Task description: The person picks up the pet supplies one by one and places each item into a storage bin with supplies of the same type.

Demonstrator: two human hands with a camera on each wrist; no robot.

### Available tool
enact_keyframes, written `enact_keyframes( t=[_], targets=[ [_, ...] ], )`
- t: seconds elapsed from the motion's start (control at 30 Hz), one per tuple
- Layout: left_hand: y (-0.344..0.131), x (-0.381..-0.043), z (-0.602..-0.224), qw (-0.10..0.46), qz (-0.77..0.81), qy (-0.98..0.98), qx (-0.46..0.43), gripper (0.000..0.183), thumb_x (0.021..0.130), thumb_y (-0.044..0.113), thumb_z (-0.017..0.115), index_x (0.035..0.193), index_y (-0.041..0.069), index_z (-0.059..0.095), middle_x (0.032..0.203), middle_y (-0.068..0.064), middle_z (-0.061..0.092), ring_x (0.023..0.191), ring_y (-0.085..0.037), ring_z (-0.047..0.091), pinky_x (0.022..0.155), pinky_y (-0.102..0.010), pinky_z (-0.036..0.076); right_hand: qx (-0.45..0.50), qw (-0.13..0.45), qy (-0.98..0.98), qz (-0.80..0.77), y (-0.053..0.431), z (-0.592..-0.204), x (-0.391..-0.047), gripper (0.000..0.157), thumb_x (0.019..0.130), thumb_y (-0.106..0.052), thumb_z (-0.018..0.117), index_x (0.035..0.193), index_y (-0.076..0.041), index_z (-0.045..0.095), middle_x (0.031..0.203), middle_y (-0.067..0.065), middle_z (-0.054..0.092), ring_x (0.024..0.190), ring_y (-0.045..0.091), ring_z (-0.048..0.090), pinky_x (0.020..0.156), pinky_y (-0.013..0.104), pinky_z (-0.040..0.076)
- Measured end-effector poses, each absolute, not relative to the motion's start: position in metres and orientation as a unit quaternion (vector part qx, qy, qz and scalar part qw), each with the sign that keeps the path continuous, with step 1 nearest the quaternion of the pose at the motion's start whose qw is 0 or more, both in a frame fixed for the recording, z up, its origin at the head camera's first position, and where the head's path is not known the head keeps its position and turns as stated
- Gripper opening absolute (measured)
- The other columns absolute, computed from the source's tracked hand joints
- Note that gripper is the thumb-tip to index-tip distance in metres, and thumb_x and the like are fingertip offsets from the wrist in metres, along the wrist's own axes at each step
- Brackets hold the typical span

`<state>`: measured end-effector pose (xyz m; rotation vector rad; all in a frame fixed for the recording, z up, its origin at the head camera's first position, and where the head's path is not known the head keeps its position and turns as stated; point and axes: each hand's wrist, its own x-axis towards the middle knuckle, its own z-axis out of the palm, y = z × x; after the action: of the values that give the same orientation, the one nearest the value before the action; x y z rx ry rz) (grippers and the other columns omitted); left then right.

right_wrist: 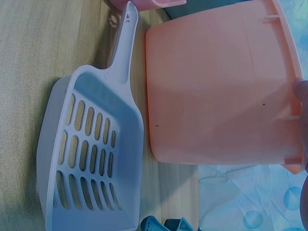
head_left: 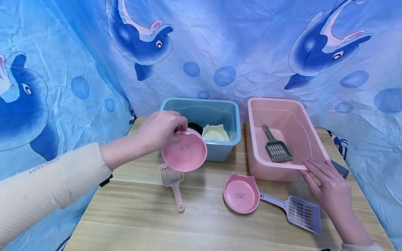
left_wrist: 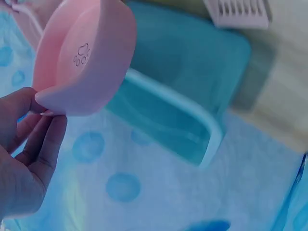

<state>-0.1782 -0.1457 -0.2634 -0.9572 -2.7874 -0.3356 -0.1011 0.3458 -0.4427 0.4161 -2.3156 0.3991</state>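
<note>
In the head view, my left hand [head_left: 163,129] pinches the rim of a pink pet bowl [head_left: 185,155] with a paw print inside. The bowl is tilted and held up in front of the light-blue litter box [head_left: 216,153]; the left wrist view shows thumb and fingers at its edge. My right hand [head_left: 331,186] grips the front right rim of the pink litter box [head_left: 257,169], fingers over the edge. Inside that box lies a dark green litter scoop [head_left: 277,150]. A cream cat-eared bowl [head_left: 215,133] and a black item [head_left: 196,127] sit in the blue box.
On the wooden table [head_left: 132,223] lie a pale pink scoop [head_left: 172,176], a pink cat-eared bowl [head_left: 241,195] with a fish-bone print, and a lavender scoop [head_left: 303,212]. A blue-grey object [head_left: 340,169] stands partly hidden behind my right hand. Dolphin-print cloth [head_left: 238,45] hangs behind and beside the table.
</note>
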Motion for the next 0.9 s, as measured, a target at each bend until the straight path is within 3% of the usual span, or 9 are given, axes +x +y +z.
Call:
enact_keyframes(
  t=[0.2,0.47,0.77,0.9],
  targets=[
    [-0.143,-0.22,-0.239,0.078,-0.087,-0.938,-0.328,0.01,0.087,0.001,0.082,0.091,0.009,0.077,0.087,-0.006,0.074,0.083,-0.026,0.068,0.073,-0.041,0.059,0.167,0.384,-0.895,0.153,0.347,-0.443,-0.101,0.066,0.109,-0.062,0.048,0.124,-0.006,0.08,0.119,0.018,0.078,0.1,0.047,0.074,0.127,0.037,0.034],
    [-0.152,-0.278,-0.237,0.055,-0.073,-0.946,-0.312,0.005,0.09,0.003,0.076,0.091,0.008,0.076,0.088,-0.008,0.074,0.088,-0.029,0.066,0.078,-0.044,0.057,0.168,0.376,-0.899,0.148,0.345,-0.442,-0.102,0.066,0.109,-0.062,0.047,0.127,-0.007,0.079,0.12,0.018,0.077,0.102,0.047,0.074,0.128,0.035,0.031],
    [-0.152,-0.325,-0.262,0.037,-0.026,-0.952,-0.303,0.006,0.092,0.004,0.075,0.093,0.009,0.076,0.091,-0.009,0.074,0.091,-0.03,0.065,0.08,-0.044,0.056,0.157,0.36,-0.908,0.146,0.343,-0.442,-0.098,0.071,0.109,-0.065,0.044,0.126,-0.006,0.079,0.12,0.018,0.078,0.102,0.046,0.073,0.127,0.037,0.033],
    [-0.149,-0.34,-0.283,0.004,-0.009,-0.949,-0.314,0.007,0.09,0.005,0.079,0.094,0.011,0.076,0.09,-0.007,0.072,0.089,-0.028,0.064,0.08,-0.042,0.056,0.161,0.383,-0.896,0.156,0.344,-0.445,-0.101,0.066,0.108,-0.063,0.049,0.124,-0.008,0.08,0.117,0.017,0.079,0.099,0.047,0.074,0.126,0.036,0.035]
  ],
)
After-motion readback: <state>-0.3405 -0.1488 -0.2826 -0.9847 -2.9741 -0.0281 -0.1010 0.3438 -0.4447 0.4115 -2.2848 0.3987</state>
